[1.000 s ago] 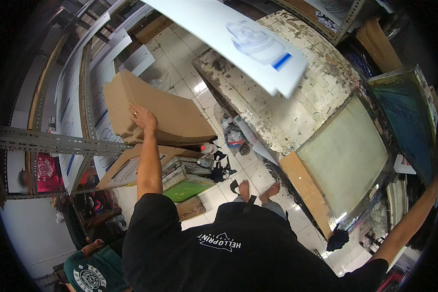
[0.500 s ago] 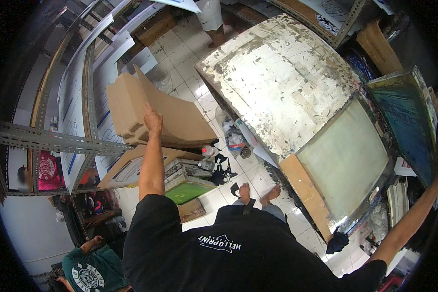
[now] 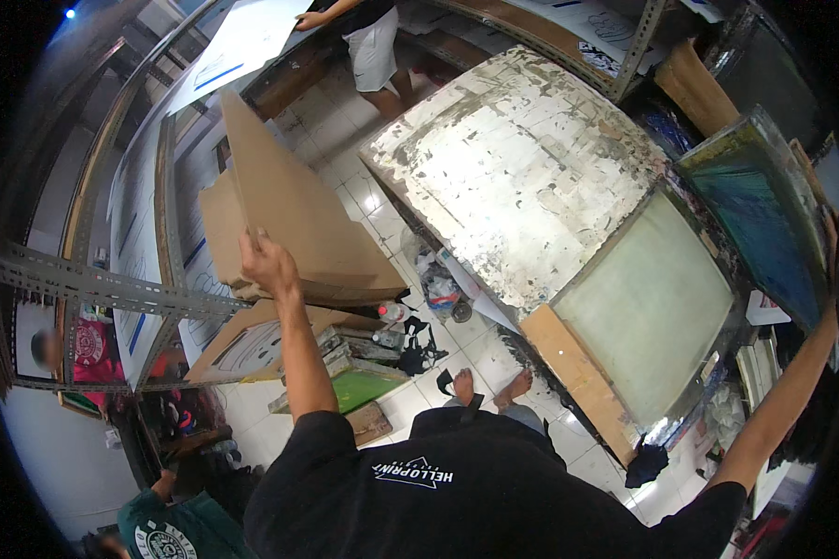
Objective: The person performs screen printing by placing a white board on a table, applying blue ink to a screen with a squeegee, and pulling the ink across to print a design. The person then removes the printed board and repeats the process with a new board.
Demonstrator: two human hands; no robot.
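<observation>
My left hand (image 3: 268,265) is closed on the edge of a big brown cardboard sheet (image 3: 284,177), which stands upright and tilted by the shelving. More folded cardboard (image 3: 216,224) stands against it. Far to the right, my right hand (image 3: 831,256) reaches to the side edge of a screen printing frame (image 3: 760,219) with dark blue-green mesh. Its fingers seem wrapped round that edge, though the dark rim of the picture partly hides them.
A paint-crusted white table (image 3: 531,168) fills the middle right, a pale screen (image 3: 657,298) on its near end. Metal shelving (image 3: 112,275) holds printed sheets at left. Frames (image 3: 359,387) and bottles (image 3: 391,312) lie on the tiles. One person (image 3: 373,56) holds a white sheet (image 3: 242,47); another (image 3: 172,522) is lower left.
My left hand has moved left and down, swinging the cardboard sheet up more steeply. My right hand has moved up along the frame. The person at the back has come further into view with the white sheet.
</observation>
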